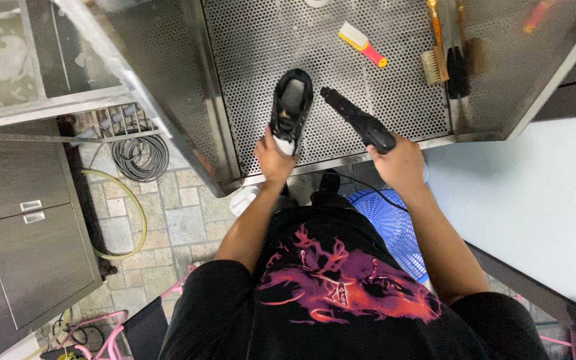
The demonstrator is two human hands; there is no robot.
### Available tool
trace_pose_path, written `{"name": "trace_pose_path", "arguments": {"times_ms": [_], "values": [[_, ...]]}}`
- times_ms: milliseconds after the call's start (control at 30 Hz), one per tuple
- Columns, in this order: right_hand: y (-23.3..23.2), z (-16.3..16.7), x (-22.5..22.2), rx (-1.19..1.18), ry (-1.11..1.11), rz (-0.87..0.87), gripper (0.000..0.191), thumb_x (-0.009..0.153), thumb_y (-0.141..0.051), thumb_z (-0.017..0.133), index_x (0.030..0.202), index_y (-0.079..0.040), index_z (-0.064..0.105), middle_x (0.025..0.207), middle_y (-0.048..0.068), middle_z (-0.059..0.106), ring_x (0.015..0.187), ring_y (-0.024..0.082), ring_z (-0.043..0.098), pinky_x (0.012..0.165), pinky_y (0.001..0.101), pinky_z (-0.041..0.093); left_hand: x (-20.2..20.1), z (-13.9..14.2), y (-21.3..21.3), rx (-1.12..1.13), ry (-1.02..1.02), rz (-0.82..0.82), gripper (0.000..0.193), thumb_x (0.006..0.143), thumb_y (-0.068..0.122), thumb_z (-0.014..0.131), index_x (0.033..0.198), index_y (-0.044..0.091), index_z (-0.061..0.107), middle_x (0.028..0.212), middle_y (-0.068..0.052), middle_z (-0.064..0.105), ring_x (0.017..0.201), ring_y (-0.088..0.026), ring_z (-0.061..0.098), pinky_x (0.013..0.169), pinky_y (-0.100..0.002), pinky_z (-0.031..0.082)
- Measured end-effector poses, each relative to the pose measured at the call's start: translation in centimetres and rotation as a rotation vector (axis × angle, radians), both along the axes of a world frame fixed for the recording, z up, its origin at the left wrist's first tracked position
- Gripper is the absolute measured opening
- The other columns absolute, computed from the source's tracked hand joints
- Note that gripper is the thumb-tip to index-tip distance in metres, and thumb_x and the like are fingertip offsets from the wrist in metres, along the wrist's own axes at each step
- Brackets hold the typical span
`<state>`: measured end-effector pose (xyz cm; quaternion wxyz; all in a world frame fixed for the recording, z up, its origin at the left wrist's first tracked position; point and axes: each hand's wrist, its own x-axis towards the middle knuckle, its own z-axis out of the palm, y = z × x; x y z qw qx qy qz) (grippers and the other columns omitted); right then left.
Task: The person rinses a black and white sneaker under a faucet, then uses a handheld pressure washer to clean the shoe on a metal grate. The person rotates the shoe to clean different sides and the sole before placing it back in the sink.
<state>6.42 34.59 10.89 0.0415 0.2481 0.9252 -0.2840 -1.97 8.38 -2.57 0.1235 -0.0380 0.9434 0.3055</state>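
Note:
A black sneaker point(291, 107) with a white heel stands on a perforated metal work surface point(395, 100). My left hand point(273, 159) grips its heel end at the near edge. My right hand point(400, 160) holds a black handheld blower or spray gun point(358, 120) whose nozzle points toward the shoe's side, a short gap away. A black cord runs from the tool down over the edge.
Brushes point(438, 53) and a yellow-and-white brush with a red handle point(363, 44) lie at the back of the surface. A blue plastic basket point(395, 223) sits below. Coiled hoses point(140, 155) lie on the tiled floor at left, beside grey metal cabinets point(28, 233). A pale counter point(535, 200) is at right.

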Motion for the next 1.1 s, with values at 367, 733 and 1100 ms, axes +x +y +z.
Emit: {"name": "trace_pose_path", "arguments": {"times_ms": [367, 733, 1100], "values": [[4.7, -3.4, 5.3, -0.217, 0.2, -0.1, 0.029, 0.084, -0.025, 0.083, 0.097, -0.001, 0.074, 0.083, 0.019, 0.073, 0.076, 0.035, 0.072, 0.071, 0.0444, 0.055, -5.8, 6.6, -2.7, 0.476, 0.31, 0.184, 0.079, 0.066, 0.014, 0.094, 0.132, 0.001, 0.053, 0.125, -0.016, 0.067, 0.116, -0.027, 0.066, 0.105, -0.033, 0.051], [5.4, -5.3, 8.9, -0.231, 0.231, -0.147, 0.029, 0.084, -0.024, 0.084, 0.103, -0.004, 0.075, 0.084, 0.017, 0.074, 0.078, 0.035, 0.073, 0.072, 0.0438, 0.056, -12.7, 2.5, 6.5, 0.815, 0.483, -0.094, 0.125, 0.063, 0.001, 0.1, 0.158, 0.008, 0.019, 0.151, -0.02, 0.037, 0.137, -0.033, 0.046, 0.119, -0.042, 0.041], [6.5, -10.8, 7.5, -0.232, 0.167, -0.187, 0.034, 0.08, -0.026, 0.087, 0.101, -0.003, 0.074, 0.089, 0.021, 0.074, 0.085, 0.04, 0.073, 0.076, 0.0487, 0.055, -19.1, 16.0, 10.5, -0.032, 0.576, -0.863, 0.087, 0.064, 0.025, 0.098, 0.137, 0.003, 0.054, 0.126, -0.027, 0.06, 0.116, -0.045, 0.058, 0.1, -0.047, 0.05]]}}
